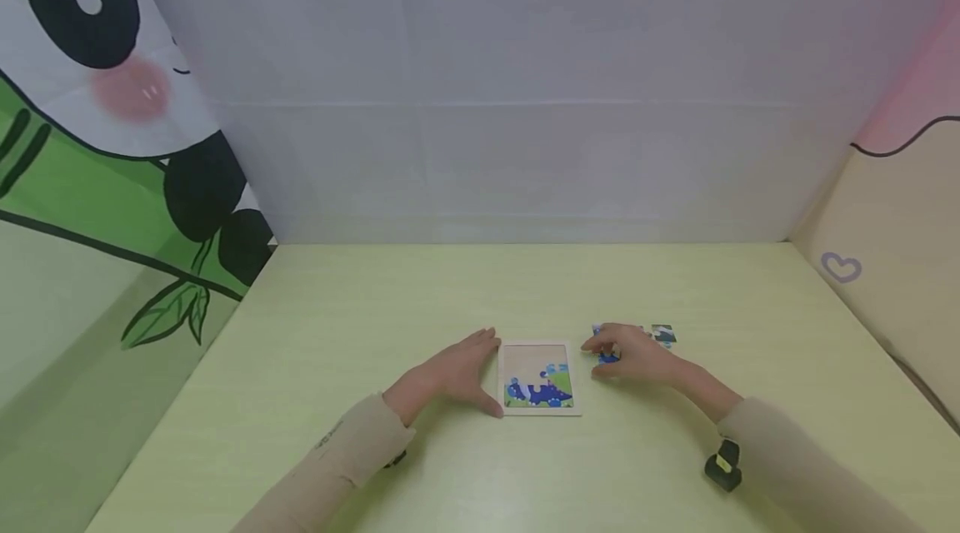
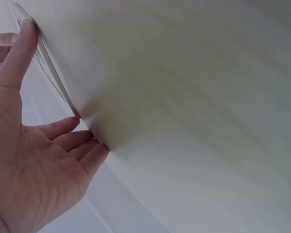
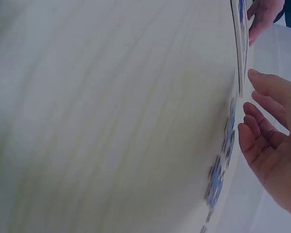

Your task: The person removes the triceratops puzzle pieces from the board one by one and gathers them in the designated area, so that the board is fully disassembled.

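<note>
bracing puzzle tray [image 1: 540,411] on table [image 1: 360,291], 9 o'clock edge, with spread left hand [image 1: 463,370], probably against sliding; hovering right hand [image 1: 636,355], loose, seemingly empty, over loose pieces [image 1: 663,333] at tray's 2 o'clock; handy spot

A small screened-off booth, kind of building not tellable: a pale wood-grain surface [image 1: 337,308] sits between a creased grey sheet [image 1: 495,100] at far, a cartoon panda hanging [image 1: 131,92] at left, and a pink-and-beige panel [image 1: 885,208] with a purple heart [image 1: 842,280] at right.
</note>
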A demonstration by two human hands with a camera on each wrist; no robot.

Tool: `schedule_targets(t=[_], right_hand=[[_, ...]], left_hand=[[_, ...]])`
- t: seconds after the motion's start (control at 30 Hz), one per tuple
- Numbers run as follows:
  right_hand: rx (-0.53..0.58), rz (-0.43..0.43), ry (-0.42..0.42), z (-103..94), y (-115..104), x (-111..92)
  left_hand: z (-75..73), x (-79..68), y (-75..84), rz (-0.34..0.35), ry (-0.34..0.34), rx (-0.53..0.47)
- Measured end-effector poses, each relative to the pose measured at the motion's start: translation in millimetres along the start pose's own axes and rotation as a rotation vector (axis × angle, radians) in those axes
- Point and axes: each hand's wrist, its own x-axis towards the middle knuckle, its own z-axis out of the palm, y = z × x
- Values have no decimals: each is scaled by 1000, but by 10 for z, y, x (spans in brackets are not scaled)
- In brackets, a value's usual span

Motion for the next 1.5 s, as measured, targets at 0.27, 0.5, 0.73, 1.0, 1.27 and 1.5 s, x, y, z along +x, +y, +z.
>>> schedule_targets(t=[0.27,0.5,0.73,1.0,1.27,1.5], right_hand=[[64,34,-45,180,-204,194],[75,61,-113,247,-264,251],[94,61,-158,235,-272,281],[80,51,-183,246,-267,317],[-14,26,-173,216,-312,310],[-23,22,-158,207,-338,285]], left_hand=[[7,6,-12,5,1,8],[24,19,-23,0,5,13],[36,38,-26,-2,12,13],[35,29,-28,-1,7,18],[30,28,-28,-7,0,17],[27,23,-30,1,1,21]])
